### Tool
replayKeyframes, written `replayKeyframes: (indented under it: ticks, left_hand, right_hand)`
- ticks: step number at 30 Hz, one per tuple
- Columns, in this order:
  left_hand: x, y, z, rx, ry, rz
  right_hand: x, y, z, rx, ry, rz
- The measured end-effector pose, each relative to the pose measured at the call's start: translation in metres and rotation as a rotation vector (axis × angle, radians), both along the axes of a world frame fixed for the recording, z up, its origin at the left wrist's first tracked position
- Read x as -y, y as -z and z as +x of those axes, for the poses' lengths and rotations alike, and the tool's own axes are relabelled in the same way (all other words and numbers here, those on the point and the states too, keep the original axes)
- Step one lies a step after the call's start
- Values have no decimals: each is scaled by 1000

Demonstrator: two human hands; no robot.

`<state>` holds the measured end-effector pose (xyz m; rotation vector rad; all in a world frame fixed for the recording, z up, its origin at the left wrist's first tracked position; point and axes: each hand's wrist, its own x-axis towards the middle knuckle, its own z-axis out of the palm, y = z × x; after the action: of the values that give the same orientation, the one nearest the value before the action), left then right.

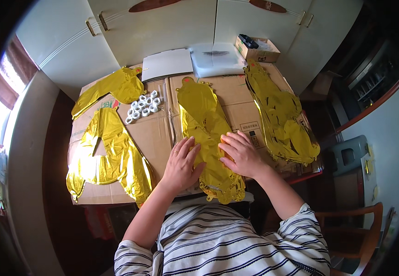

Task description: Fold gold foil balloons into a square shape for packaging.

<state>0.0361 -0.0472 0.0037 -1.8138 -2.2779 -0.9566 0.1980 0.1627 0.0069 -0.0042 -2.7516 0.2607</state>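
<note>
A flat, gold foil balloon (202, 115), long and narrow, lies in front of me on the cardboard. Its near end hangs slightly over the table's front edge, close to my body. My left hand (180, 165) rests along its left edge, fingers laid out on the foil. Across from it, my right hand (242, 154) lies on the right edge with its fingers spread. Neither hand visibly grips the foil. To the left is another flat gold foil balloon (128, 158) with a triangular hole, and beyond it a third gold balloon (116, 87).
Several small white rolls (142, 109) are clustered left of centre. A pile of gold foil balloons (277, 110) lies at right. A white sheet (167, 63), a clear plastic package (217, 60) and a small box (259, 49) line the back of the cardboard-covered table (160, 133). A wooden chair (370, 230) stands near right.
</note>
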Motion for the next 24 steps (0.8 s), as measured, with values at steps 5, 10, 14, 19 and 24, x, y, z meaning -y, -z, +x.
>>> replayKeyframes:
  ticks: [5, 10, 14, 19, 24]
  left_hand:
    - [14, -13, 1, 38, -64, -22]
    - [25, -20, -14, 105, -135, -58]
    - [32, -19, -25, 86, -98, -103]
    - [28, -17, -30, 88, -61, -91]
    - [15, -15, -30, 12, -34, -80]
  right_hand:
    - [-1, 0, -1, -31, -6, -40]
    - [-2, 0, -3, -33, -19, -36]
    - [-2, 2, -4, -20, -23, -30]
    - [-2, 3, -3, -21, -34, -39]
    - [3, -2, -3, 3, -49, -16]
